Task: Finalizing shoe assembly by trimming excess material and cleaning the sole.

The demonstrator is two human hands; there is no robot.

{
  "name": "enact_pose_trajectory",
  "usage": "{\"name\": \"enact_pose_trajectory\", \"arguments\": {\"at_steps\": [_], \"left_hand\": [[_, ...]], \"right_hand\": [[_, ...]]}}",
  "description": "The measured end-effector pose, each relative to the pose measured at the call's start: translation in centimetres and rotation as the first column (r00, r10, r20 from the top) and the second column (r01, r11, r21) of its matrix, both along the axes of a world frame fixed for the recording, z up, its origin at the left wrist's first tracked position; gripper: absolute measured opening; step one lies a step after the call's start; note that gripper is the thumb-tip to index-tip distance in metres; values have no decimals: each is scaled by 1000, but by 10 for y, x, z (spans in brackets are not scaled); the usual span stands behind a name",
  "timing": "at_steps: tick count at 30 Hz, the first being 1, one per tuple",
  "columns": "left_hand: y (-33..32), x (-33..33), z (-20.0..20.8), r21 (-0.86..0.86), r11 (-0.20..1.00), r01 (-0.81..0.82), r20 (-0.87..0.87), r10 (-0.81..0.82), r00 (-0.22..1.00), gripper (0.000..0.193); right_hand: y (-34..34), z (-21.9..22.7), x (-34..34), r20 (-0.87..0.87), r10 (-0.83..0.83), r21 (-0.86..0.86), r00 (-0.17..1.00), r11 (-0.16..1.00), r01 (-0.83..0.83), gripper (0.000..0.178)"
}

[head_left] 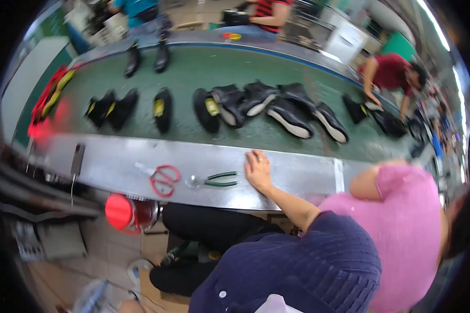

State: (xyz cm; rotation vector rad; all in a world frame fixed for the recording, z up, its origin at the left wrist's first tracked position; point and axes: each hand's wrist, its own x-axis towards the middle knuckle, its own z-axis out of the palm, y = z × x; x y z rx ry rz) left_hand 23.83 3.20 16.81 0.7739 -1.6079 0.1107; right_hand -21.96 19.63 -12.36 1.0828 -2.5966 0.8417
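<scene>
A hand [258,169] lies flat, palm down, on the steel surface [115,161] at the near edge of the green conveyor belt [203,68]; its fingers [256,156] are spread open and hold nothing, the tips pointing toward the belt. The forearm runs back to the shoulder of the person in the dark blue knitted top [297,261], and from this angle I cannot tell for certain which of the two hands it is; the other hand is out of sight. Just beside the fingers, on the thumb side, lie green-handled pliers [216,180], their handles pointing toward the hand and not touching it. A little farther off on the same side lie red-handled scissors [164,180], also on the steel. Beyond the fingertips, out on the belt, sits a row of black shoes [292,117], some tipped over with pale soles showing, others with yellow inserts [212,106]. Below the steel edge, past the scissors from the hand, stands a red round stool [121,211]. Close on the opposite side of the hand from the tools, a person in a pink top [402,219] leans in. Farther along the belt a person in a dark red shirt [391,70] bends over more shoes, and two others stand at the far side.
</scene>
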Motion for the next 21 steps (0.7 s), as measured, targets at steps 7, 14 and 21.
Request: {"name": "enact_pose_trajectory", "arguments": {"at_steps": [7, 14, 21], "left_hand": [[90, -12, 34, 681, 710, 176, 110, -337, 935, 29], [181, 78, -136, 849, 15, -528, 427, -608, 670, 13], [169, 81, -155, 886, 22, -463, 379, -611, 695, 13]], "right_hand": [[-8, 3, -3, 29, 67, -56, 997, 996, -65, 37], [2, 4, -6, 48, 73, -19, 996, 997, -72, 36], [11, 45, 5, 363, 350, 87, 864, 910, -405, 19]]}}
